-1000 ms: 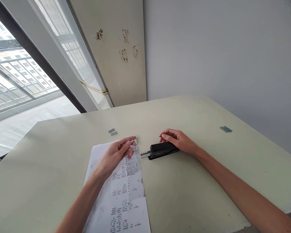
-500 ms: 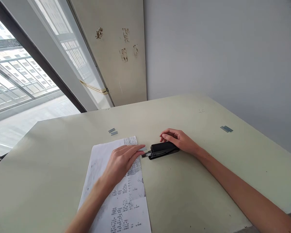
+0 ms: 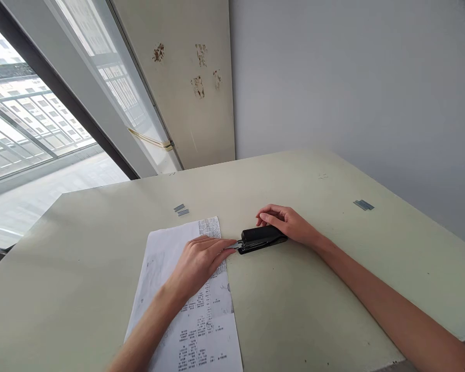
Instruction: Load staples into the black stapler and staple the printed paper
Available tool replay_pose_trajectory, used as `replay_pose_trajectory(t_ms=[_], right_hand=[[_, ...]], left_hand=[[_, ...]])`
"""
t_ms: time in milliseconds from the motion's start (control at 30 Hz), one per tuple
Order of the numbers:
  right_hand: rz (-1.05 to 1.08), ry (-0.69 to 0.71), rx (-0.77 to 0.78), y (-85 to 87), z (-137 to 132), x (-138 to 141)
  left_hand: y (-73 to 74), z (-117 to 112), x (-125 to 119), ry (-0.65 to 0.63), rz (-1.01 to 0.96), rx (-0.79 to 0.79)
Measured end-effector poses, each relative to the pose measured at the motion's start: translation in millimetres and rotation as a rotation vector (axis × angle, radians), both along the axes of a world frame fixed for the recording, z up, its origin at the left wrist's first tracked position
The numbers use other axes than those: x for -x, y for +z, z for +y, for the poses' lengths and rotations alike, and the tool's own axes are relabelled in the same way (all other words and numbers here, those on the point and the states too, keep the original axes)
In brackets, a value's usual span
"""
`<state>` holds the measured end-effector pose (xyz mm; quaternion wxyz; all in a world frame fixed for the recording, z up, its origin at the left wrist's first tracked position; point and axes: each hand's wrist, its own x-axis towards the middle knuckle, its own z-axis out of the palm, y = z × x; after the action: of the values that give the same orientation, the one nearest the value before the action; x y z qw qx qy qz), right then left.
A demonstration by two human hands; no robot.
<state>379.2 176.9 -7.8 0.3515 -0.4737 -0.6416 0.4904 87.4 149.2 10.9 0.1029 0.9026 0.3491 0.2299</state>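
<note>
A black stapler (image 3: 261, 235) lies on the table, with its metal tray sticking out of the left end. My left hand (image 3: 202, 258) is closed in a pinch on a thin grey strip of staples (image 3: 233, 245), which lies at the tray; the fingers partly cover both. Curled around the stapler's rear end, my right hand (image 3: 284, 222) grips it from behind, though its contact with the far side is hidden. Under my left hand and forearm is a printed paper sheet (image 3: 220, 336), its right edge just left of the stapler.
Several loose staple strips lie on the pale table (image 3: 318, 299): a small group (image 3: 182, 210) beyond the paper and another group (image 3: 363, 205) at the right. A grey wall (image 3: 333, 77) borders the table, and a window (image 3: 31, 113) is at the left.
My left hand has moved slightly right and down, bringing the staple strip from above the stapler's tray onto or against it. My right hand and the stapler look unmoved.
</note>
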Motion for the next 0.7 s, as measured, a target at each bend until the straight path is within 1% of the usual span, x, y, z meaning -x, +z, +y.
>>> replay_pose_trajectory(t_ms=[200,400,600,700], right_hand=[[0.004,0.003,0.000,-0.5,0.5,0.0],[0.001,0.002,-0.003,-0.4,0.1,-0.4],[-0.006,0.002,-0.008,0.3,-0.3,-0.1],[-0.001,-0.001,-0.003,0.6,-0.2,-0.6]], left_hand=[[-2.5,-3.2,-5.9,0.038,-0.029,0.002],[-2.0,-3.7,-4.3,0.053,-0.077,0.031],[-1.8,-4.4,-7.8,0.047,-0.092,0.083],[0.8,-1.2,-3.9,0.030,-0.093,0.136]])
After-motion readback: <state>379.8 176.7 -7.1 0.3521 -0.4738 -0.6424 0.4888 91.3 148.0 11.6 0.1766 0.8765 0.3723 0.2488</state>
